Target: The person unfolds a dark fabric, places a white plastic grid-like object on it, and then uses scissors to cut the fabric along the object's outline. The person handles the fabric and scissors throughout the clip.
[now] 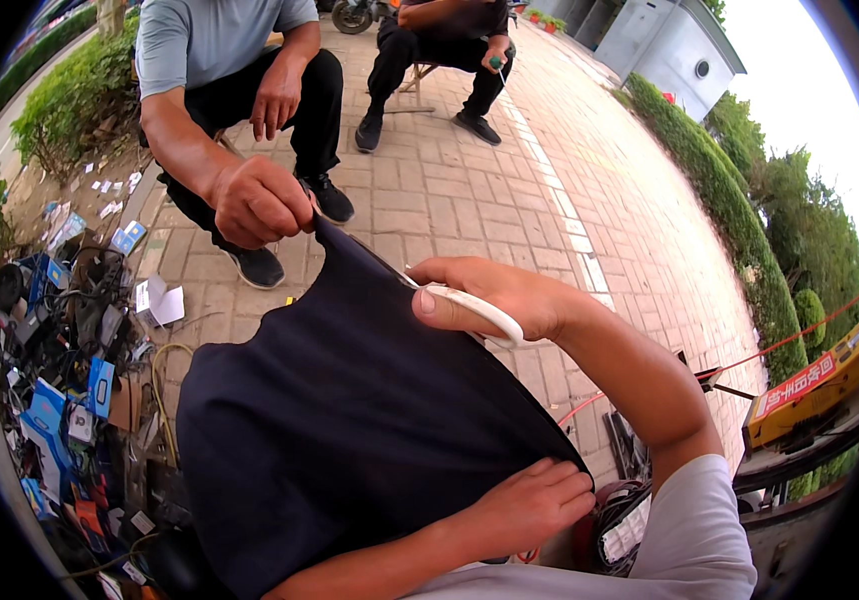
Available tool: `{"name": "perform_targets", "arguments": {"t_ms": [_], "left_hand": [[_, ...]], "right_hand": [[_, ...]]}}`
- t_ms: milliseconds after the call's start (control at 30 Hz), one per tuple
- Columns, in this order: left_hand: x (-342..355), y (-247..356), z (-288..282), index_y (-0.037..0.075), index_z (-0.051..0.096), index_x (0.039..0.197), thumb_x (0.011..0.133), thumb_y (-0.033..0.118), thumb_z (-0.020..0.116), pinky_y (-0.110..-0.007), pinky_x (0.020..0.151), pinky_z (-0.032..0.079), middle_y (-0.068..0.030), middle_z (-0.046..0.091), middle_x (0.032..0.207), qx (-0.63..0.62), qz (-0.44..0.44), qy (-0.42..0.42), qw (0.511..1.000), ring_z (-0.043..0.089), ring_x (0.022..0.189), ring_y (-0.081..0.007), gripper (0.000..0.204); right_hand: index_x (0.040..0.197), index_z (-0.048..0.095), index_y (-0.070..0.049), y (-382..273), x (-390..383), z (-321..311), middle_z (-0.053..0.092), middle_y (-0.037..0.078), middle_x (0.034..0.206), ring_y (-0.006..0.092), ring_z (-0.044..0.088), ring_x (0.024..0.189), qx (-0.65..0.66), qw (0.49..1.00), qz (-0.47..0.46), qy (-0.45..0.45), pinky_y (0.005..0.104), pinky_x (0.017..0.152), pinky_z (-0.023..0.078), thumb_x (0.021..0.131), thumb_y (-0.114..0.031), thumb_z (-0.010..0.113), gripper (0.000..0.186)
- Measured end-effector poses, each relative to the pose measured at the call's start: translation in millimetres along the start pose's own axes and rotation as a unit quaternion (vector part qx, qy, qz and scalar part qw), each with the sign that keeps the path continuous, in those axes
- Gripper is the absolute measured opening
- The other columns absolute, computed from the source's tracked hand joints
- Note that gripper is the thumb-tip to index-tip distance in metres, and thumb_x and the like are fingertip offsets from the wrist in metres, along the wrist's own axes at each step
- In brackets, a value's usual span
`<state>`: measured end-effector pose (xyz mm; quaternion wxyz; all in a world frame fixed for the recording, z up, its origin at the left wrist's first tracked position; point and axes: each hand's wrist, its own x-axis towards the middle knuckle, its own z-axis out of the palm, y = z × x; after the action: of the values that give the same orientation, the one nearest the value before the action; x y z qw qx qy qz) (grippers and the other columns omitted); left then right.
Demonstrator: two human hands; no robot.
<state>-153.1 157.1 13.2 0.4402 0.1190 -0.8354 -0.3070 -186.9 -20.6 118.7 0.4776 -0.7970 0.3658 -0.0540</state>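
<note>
Dark navy cloth (349, 420) stretches across the middle, its edge pulled taut. My right hand (499, 290) is closed around the white handles of a pair of scissors (479, 308). Their blades lie along the cloth's upper edge and are mostly hidden. Lower down, my left hand (539, 505) grips the near corner of the same edge, its fingers bent over the fabric. Facing me, a seated person's hand (261, 203) pinches the far end of the cloth. That person's other hand (277, 97) hangs loose by the knee.
A heap of electronics, cables and small boxes (74, 400) spreads over the ground at left. Beside it lies an open white carton (159, 302). Farther back, a second seated person holds a green-handled tool (496, 63). A yellow vehicle part (809, 385) stands at right.
</note>
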Motion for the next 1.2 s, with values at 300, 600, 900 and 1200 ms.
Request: {"name": "perform_targets", "arguments": {"t_ms": [300,600,900,1200], "left_hand": [[-0.4,1.1,4.9,0.004,0.059,0.095,0.073,0.009,0.058,-0.032,0.083,0.043,-0.0065,0.055,0.101,-0.003,-0.001,0.002,1.0,0.054,0.097,-0.0211,0.023],[-1.4,1.5,7.9,0.005,0.057,0.094,0.075,0.011,0.056,-0.032,0.08,0.043,-0.0059,0.053,0.099,-0.016,0.01,-0.01,1.0,0.052,0.095,-0.0214,0.02],[-0.2,8.1,12.8,0.004,0.055,0.087,0.075,0.01,0.056,-0.032,0.08,0.043,-0.007,0.052,0.094,-0.049,0.016,-0.001,0.999,0.053,0.092,-0.0218,0.013],[-0.1,10.5,16.5,0.003,0.055,0.083,0.075,0.007,0.055,-0.032,0.079,0.044,-0.0076,0.053,0.091,-0.047,0.016,0.01,0.999,0.053,0.089,-0.0214,0.008]], "right_hand": [[0.111,0.058,0.007,-5.9,-8.0,0.4,0.058,0.01,0.077,0.0142,0.055,0.07,-0.008,0.999,0.042,0.014,0.0296,0.06,0.044,0.085,-0.071,0.05,0.082],[0.089,0.056,0.002,-8.9,-24.8,-1.9,0.048,0.006,0.07,0.0151,0.048,0.066,0.005,0.998,0.045,-0.036,0.0318,0.059,0.04,0.088,-0.073,0.038,0.076],[0.095,0.059,0.002,-6.6,-47.8,6.5,0.051,0.003,0.064,0.0109,0.054,0.056,0.084,0.994,0.07,0.027,0.0256,0.05,0.044,0.085,-0.071,0.05,0.074],[0.109,0.058,0.006,-4.4,-49.0,7.5,0.054,0.002,0.063,0.008,0.052,0.053,0.109,0.992,0.054,0.036,0.0228,0.046,0.042,0.082,-0.067,0.06,0.078]]}}
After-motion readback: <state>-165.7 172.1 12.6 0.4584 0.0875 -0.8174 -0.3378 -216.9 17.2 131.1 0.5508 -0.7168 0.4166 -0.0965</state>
